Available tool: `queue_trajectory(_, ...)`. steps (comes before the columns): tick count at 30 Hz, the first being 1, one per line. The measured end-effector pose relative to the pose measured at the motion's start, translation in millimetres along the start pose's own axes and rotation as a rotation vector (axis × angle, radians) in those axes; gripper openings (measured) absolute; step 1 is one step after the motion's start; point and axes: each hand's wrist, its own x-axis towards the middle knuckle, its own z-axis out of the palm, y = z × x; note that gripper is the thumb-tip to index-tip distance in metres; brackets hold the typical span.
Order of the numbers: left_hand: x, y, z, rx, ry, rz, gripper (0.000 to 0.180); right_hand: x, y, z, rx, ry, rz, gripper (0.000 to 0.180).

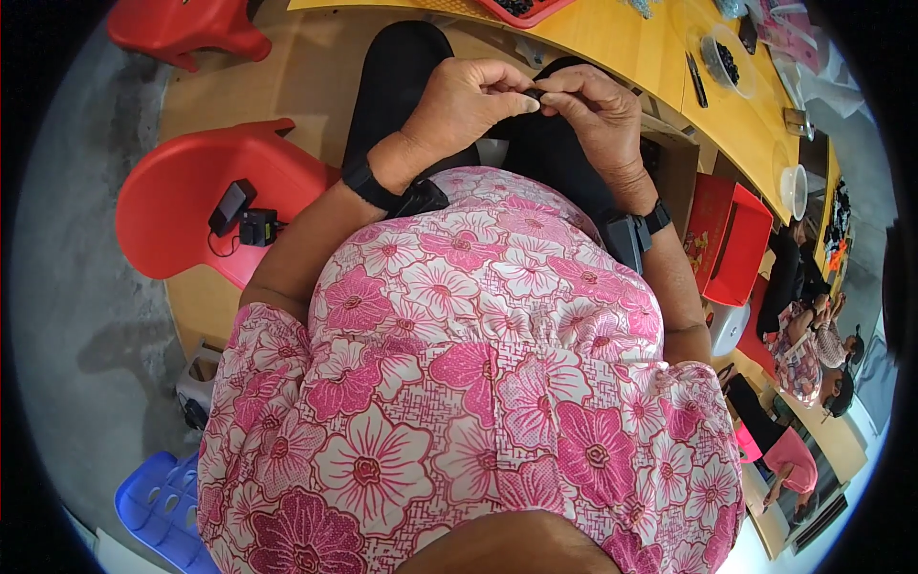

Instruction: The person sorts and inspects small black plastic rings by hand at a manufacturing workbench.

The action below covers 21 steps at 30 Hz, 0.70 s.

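Note:
My left hand [475,100] and my right hand [595,115] meet above my lap. Between their pinched thumbs and forefingers is a small black piece [535,95]; the fingertips cover most of it, so its exact kind cannot be told. Both hands grip it, one from each side. Below them are my legs in black trousers [406,77]. Each wrist wears a black strap, with a dark box-shaped device [626,239] beside the right one.
Ahead curves a yellow table [612,38] with a red tray [521,11], a clear bowl of black pieces [727,62] and a black pen-like tool [696,80]. A red chair [172,206] at left carries black devices [256,228]. A red box [732,239] stands right; other people sit beyond.

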Motion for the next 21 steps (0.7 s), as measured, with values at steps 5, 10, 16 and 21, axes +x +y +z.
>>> queue_trajectory(5, 0.2, 0.5, -2.2, -0.074, -0.056, -0.05, 0.023, 2.0, -5.5, -1.9, -0.111, -0.029, -0.048, 0.012)
queue_trajectory(10, -0.6, 4.2, -1.3, -0.074, -0.06, -0.072, 0.023, 0.3, -2.0, 0.4, -0.161, -0.013, -0.111, 0.012)
queue_trajectory(16, 0.3, -0.1, 0.5, -0.086, -0.039, -0.101, 0.021, -1.0, -0.9, 5.1, -0.151, 0.05, -0.115, 0.01)
queue_trajectory(21, 0.3, -5.1, 2.4, -0.071, -0.012, -0.048, 0.018, -1.0, -2.4, 6.4, -0.059, 0.046, -0.043, 0.011)
